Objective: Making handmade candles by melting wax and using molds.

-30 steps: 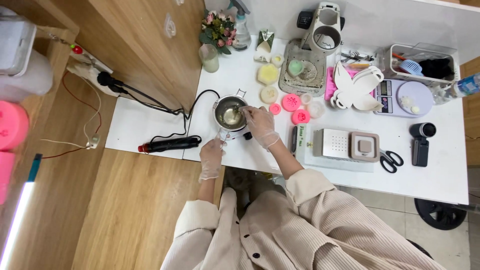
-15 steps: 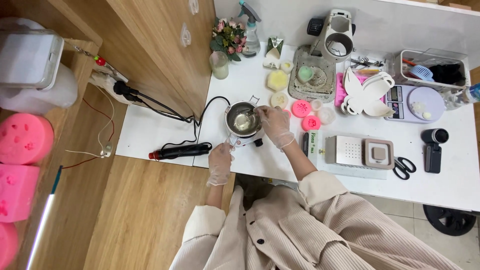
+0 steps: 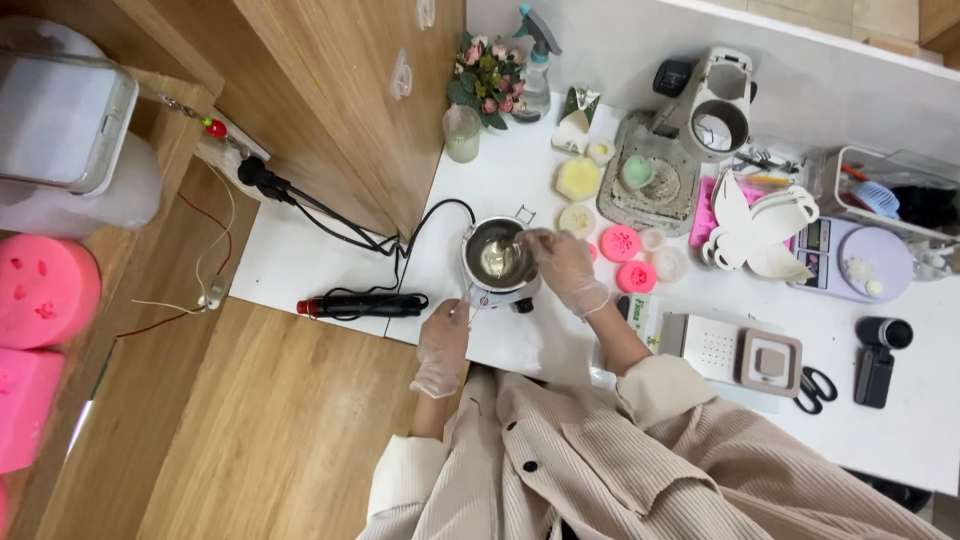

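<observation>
While the small metal pot sits on its heater near the white table's front edge, the gloved left hand pinches the pot's thin handle and the gloved right hand grips a stirring stick dipped in the pale melted contents; pink round moulds lie just beside.

A small white box with a green-printed label lies flat on the worktop just beside the right hand, at the forearm. Well beyond that hand, a lilac kitchen scale shows a small grey screen on its near end; its digits are too small to tell.
</observation>
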